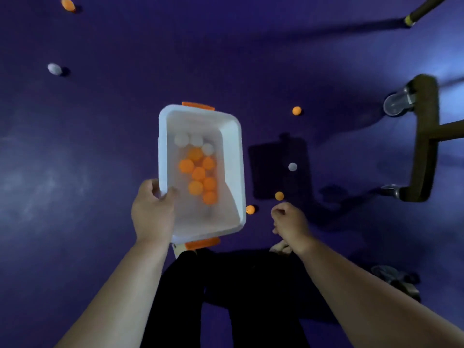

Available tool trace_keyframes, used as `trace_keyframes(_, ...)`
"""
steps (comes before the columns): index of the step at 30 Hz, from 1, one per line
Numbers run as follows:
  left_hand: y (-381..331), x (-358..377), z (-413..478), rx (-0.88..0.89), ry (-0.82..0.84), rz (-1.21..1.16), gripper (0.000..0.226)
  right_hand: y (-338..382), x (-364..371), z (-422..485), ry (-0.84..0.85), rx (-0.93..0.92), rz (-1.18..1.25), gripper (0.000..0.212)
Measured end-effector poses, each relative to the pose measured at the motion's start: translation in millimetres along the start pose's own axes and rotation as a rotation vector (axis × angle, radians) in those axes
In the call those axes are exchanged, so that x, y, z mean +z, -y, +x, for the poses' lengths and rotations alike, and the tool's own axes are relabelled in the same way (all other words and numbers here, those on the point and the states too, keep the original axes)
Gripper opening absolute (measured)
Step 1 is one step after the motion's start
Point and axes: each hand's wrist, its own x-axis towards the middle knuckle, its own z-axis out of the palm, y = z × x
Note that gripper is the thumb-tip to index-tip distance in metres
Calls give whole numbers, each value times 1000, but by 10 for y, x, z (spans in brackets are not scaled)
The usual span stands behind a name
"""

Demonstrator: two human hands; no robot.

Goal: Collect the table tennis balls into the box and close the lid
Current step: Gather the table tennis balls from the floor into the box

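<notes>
Your left hand (pixel 153 209) clamps the white box (pixel 238 172) by its rim — table tennis balls (pixel 198 173) lie inside. Your right hand (pixel 288 222) is curled (whether on anything, I cannot tell), an orange ball (pixel 279 196) just ahead of it.

Orange table tennis ball (pixel 68 4), far left of floor (pixel 100 146): smeared, outline stretched.
Right hand (pixel 291 223): fingers (pixel 277 212) curled under, any contents hidden.
Dark wheeled frame (pixel 424 136): cut off by right edge.
Pale object (pixel 281 246) beneath that hand's wrist: mostly covered, unidentifiable.
</notes>
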Motion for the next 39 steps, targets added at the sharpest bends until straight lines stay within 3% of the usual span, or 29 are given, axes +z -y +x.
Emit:
trace_keyframes(6,477,790,284,-28,-114,-45,20,-311,585,1299,123,-11,-484,25)
trace_keyframes(15,1278,1554,621,-72,-157,-73,16,-1159,1532,2501,232,-205,-784,41)
trace_keyframes(19,1387,1688,705,-54,-152,-44,9,-1346,1667,2587,161,-229,-801,31)
trace_keyframes(22,1401,1699,694,-50,-168,-40,7,-1517,1674,2600,111,-318,-631,27)
trace_keyframes(25,1399,1733,689,-72,-178,-61,9,-1370,1530,2526,-89,-211,-107,28)
trace_keyframes(27,1404,1775,687,-87,-175,-72,9,-1127,1378,2370,-245,-384,78,37)
trace_keyframes(31,1399,1875,639,-133,-151,-108,11,-715,1190,2079,-320,-761,198,45)
trace_keyframes(35,1338,1947,588,-119,-112,-114,15,-566,1051,1989,-203,-1072,58,56)
trace_keyframes(37,1317,1944,586,-107,-95,-93,19,-678,1008,2131,-280,-950,119,49)
trace_keyframes(39,1296,1944,592,-91,-96,-64,21,-883,968,2377,-431,-631,289,40)
